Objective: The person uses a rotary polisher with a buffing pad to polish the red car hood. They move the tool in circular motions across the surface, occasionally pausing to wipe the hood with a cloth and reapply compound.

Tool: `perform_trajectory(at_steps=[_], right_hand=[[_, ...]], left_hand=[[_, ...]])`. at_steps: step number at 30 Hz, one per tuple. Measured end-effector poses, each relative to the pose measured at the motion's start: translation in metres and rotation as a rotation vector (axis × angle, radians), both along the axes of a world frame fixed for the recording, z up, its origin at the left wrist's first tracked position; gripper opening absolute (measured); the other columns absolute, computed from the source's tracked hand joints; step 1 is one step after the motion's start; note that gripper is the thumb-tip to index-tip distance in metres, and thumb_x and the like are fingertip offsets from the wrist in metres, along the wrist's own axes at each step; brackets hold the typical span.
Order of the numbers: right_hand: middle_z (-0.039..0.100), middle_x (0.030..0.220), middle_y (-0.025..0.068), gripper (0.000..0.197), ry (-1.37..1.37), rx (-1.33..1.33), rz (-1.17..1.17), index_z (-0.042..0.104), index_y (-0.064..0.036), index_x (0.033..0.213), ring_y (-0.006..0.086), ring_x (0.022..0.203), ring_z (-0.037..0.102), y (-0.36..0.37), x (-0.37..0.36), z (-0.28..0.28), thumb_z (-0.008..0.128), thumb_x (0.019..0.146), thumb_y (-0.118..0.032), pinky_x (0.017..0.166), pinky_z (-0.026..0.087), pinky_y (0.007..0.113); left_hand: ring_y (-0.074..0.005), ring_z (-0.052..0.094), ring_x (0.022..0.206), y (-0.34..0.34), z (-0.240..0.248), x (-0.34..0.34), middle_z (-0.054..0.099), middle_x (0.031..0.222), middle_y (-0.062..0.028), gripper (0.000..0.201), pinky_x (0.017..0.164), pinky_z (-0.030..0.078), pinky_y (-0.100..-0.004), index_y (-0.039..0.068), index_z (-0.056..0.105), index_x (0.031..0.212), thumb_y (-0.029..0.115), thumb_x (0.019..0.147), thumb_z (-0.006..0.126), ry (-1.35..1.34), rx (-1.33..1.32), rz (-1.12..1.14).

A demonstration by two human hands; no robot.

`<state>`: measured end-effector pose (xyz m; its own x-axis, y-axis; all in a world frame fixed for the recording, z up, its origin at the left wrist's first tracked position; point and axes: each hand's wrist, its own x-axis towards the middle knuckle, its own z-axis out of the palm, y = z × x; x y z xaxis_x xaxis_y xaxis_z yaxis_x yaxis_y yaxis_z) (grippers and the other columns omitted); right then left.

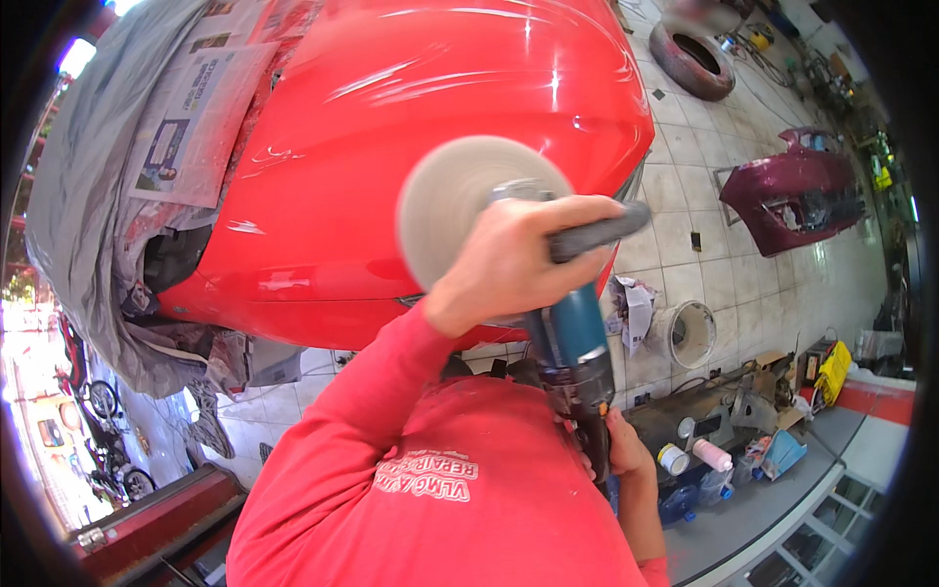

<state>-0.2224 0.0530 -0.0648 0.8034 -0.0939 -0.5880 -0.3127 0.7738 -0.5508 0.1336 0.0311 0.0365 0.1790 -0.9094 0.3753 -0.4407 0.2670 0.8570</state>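
A teal and black polisher [579,328] reaches from my waist up to the red car hood [391,127]. Its round pale pad [440,210] is smeared by motion and lies over the near right part of the hood. My left hand [523,252] is closed round the black side handle [611,230], close to the pad. Lower down, my right hand [624,445] grips the dark rear end of the polisher, its fingers partly hidden behind the tool. Glossy light streaks show on the red paint.
Grey plastic sheeting [83,176] and taped newspaper [196,122] cover the car on the left. At right on the tiled floor stand a maroon bumper [797,191], a tire [692,61] and a white bucket [691,335]. A bench [719,533] holds several bottles at the lower right.
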Motion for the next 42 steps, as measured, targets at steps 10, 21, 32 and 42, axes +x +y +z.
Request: perform_trajectory(at_steps=[10,21,32,42], right_hand=[[0.058,0.066,0.0099,0.104,-0.034,-0.022,-0.050,0.053,-0.0030,0.146,0.0207,0.045,0.053,-0.025,-0.002,0.003,0.038,0.096,-0.093,0.044,0.045,0.034],[0.063,0.068,0.0083,0.068,0.111,-0.229,0.481,0.064,-0.0044,0.110,0.0183,0.049,0.063,-0.014,0.146,0.012,0.037,0.114,-0.066,0.045,0.050,0.031],[0.060,0.066,0.0068,0.071,-0.030,-0.156,0.499,0.061,-0.0037,0.098,0.0170,0.048,0.060,-0.013,0.183,0.033,0.032,0.115,-0.066,0.045,0.048,0.031],[0.051,0.058,0.0079,0.106,0.220,0.021,0.014,0.057,-0.0094,0.144,0.0248,0.041,0.051,-0.088,0.036,0.071,0.025,0.095,-0.097,0.046,0.047,0.045]], left_hand=[[-0.0315,0.076,0.072,-0.045,-0.003,-0.013,0.077,0.080,-0.0154,0.034,0.075,0.060,-0.0388,0.010,0.082,0.116,0.026,0.086,0.083,-0.082,-0.067,0.055],[-0.0175,0.075,0.106,0.152,0.024,0.103,0.080,0.114,-0.0142,0.037,0.097,0.058,-0.0349,-0.001,0.076,0.128,0.006,0.092,0.082,-0.116,-0.113,0.481],[-0.0159,0.073,0.112,0.145,0.040,0.118,0.080,0.119,-0.0125,0.037,0.103,0.056,-0.0322,-0.003,0.076,0.129,0.006,0.094,0.080,-0.036,-0.031,0.520],[-0.0195,0.080,0.089,-0.076,-0.006,0.038,0.083,0.101,-0.0119,0.041,0.086,0.063,-0.0365,0.015,0.082,0.124,0.035,0.088,0.083,0.141,-0.008,0.099]])
